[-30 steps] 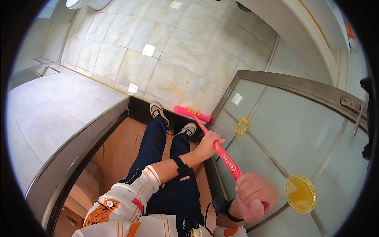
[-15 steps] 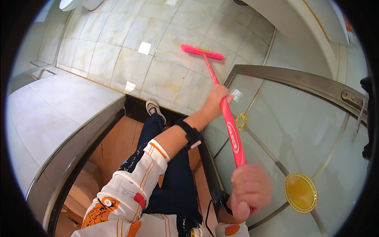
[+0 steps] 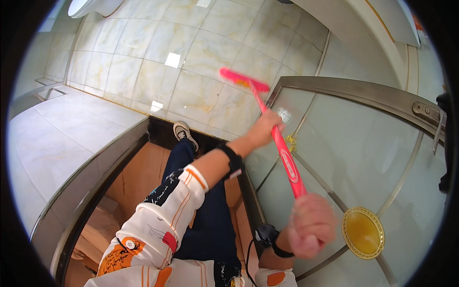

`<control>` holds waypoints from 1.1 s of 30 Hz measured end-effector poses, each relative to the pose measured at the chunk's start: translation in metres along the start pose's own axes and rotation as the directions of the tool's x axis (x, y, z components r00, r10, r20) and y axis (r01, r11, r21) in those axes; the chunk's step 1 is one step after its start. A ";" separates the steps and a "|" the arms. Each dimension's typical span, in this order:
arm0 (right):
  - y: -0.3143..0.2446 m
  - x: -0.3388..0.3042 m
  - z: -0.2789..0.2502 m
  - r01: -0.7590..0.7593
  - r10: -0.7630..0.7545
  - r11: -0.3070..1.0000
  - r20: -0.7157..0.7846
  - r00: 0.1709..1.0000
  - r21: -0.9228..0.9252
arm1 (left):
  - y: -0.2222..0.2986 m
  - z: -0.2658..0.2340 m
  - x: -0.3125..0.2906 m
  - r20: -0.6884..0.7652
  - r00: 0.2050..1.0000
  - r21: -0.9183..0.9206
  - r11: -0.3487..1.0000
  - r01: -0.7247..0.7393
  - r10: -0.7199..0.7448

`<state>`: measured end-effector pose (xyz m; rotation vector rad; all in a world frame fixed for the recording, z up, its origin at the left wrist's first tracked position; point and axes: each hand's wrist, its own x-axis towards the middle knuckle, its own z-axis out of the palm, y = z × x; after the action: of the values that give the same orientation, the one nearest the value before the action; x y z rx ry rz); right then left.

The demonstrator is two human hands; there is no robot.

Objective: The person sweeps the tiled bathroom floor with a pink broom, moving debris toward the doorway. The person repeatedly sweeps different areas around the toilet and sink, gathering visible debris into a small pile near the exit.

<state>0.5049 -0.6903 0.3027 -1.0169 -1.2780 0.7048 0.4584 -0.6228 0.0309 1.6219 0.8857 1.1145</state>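
Both my hands grip a pink long-handled floor brush [image 3: 289,165]. My left hand [image 3: 264,129] is wrapped round the shaft partway down, nearer the brush head. Closed round the top end of the handle is my right hand [image 3: 311,225], slightly blurred. The wide pink brush head [image 3: 244,80] is at the far end, over the tiled floor [image 3: 201,57] and close to the door's edge; motion blurs it, and I cannot tell whether it touches the tiles. Black straps circle both my wrists.
A glass door [image 3: 354,143] with a metal frame, a handle [image 3: 438,133] and a gold oval ornament [image 3: 363,233] stands at the right. A dark threshold [image 3: 161,131] lies under my shoe [image 3: 184,134]. A tiled ledge [image 3: 52,129] is at the left, a white fixture [image 3: 88,7] far left.
The brush head has come nearer to me over the tiles. Both hands have shifted slightly to the right with the handle, still gripping it.
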 end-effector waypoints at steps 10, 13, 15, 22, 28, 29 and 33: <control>-0.002 -0.016 -0.013 0.044 -0.036 0.996 -0.105 0.994 0.081 | 0.018 -0.049 0.033 -0.068 0.997 0.207 0.978 -0.025 0.040; -0.054 0.014 -0.021 0.033 -0.056 0.973 0.096 0.994 0.227 | 0.084 -0.044 -0.013 -0.101 0.988 0.197 0.971 0.136 -0.118; -0.068 0.035 -0.015 -0.116 0.014 0.923 0.267 0.963 0.368 | 0.108 -0.048 -0.039 -0.081 0.970 0.170 0.956 0.239 -0.228; -0.014 0.041 0.051 -0.374 0.264 0.910 0.445 0.856 0.179 | 0.086 -0.088 -0.107 -0.079 0.883 0.134 0.873 0.469 -0.463; 0.007 0.043 0.110 -0.225 0.144 0.952 0.345 0.927 0.208 | 0.030 -0.132 -0.075 -0.156 0.935 0.139 0.930 0.340 -0.319; 0.010 0.043 0.118 -0.182 0.106 0.959 0.320 0.941 0.217 | 0.024 -0.138 -0.063 -0.180 0.947 0.136 0.947 0.292 -0.266; 0.008 0.038 0.146 -0.028 0.004 0.997 0.290 0.957 0.077 | 0.009 -0.177 -0.010 -0.277 0.934 0.100 0.960 0.263 -0.227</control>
<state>0.3699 -0.6215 0.3095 -0.8810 -1.4820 0.9363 0.2883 -0.5819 0.0612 1.4405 1.3268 1.1268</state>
